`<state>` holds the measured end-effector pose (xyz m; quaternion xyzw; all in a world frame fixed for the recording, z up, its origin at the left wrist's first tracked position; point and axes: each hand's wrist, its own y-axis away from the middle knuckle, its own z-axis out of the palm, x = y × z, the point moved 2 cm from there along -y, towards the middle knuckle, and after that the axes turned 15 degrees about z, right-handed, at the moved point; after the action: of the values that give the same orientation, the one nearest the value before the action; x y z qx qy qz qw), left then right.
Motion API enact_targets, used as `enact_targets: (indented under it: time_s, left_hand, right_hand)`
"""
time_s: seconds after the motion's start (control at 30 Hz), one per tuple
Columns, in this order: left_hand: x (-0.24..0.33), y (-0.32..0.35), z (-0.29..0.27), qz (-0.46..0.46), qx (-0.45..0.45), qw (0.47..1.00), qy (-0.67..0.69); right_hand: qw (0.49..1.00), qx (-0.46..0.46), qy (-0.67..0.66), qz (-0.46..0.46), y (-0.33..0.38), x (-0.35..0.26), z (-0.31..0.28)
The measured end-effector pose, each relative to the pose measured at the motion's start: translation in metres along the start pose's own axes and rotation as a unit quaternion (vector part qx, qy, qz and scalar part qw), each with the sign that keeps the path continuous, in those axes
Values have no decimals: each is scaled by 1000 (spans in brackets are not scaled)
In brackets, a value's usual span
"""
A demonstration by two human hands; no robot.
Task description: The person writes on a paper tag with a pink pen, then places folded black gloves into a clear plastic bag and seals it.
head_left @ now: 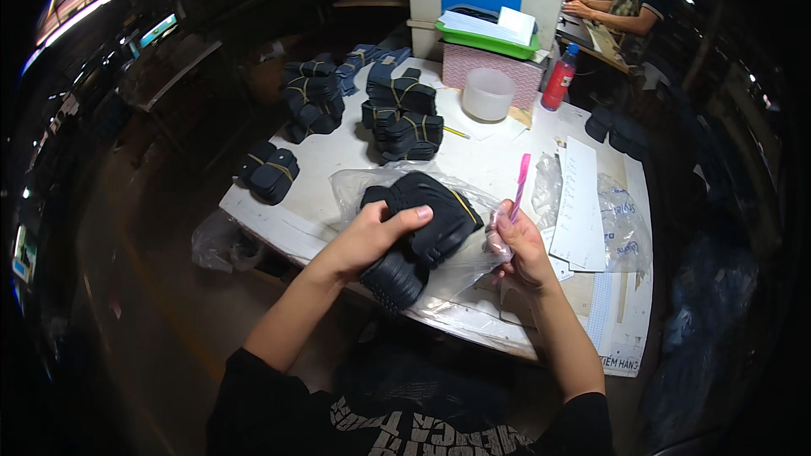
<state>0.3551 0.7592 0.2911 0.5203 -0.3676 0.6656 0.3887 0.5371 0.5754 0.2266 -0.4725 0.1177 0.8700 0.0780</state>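
Note:
My left hand [372,241] is closed round a bundle of black fabric pieces [431,224], its thumb pressed on top. A thin yellow band runs across the bundle's right part. Under and around the bundle spreads a clear plastic bag [460,274]. My right hand [522,245] pinches the bag's right edge between thumb and fingers. A pink pen-like stick [522,181] also stands up out of the right hand's grip; its exact kind is unclear. Part of the bundle hangs over the table's near edge, close to my body.
Banded stacks of dark fabric pieces [401,122] stand at the far left of the white table [329,171]. Behind are a translucent bowl [488,95], a red bottle [559,80] and a green tray [486,38] on a box. Paper sheets [579,207] lie right. A person [629,13] works beyond.

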Motion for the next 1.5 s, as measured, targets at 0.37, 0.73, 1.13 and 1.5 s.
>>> enact_targets:
  time_s: [0.37,0.73,1.13,1.5]
  left_hand:
    - [-28,-56,-6,147,102,942,-283]
    - [-34,-46,8,270,94,872,-399]
    - [-21,-72,27,189,64,893,-403]
    - [-34,-92,6,163,98,916,-354]
  right_hand:
    - [998,-41,-38,5,-3,0,2]
    - [999,-41,5,-7,3,0,14]
    - [958,150,217,-114,-3,-6,-1]
    - [693,191,641,-269,22,-14,36]
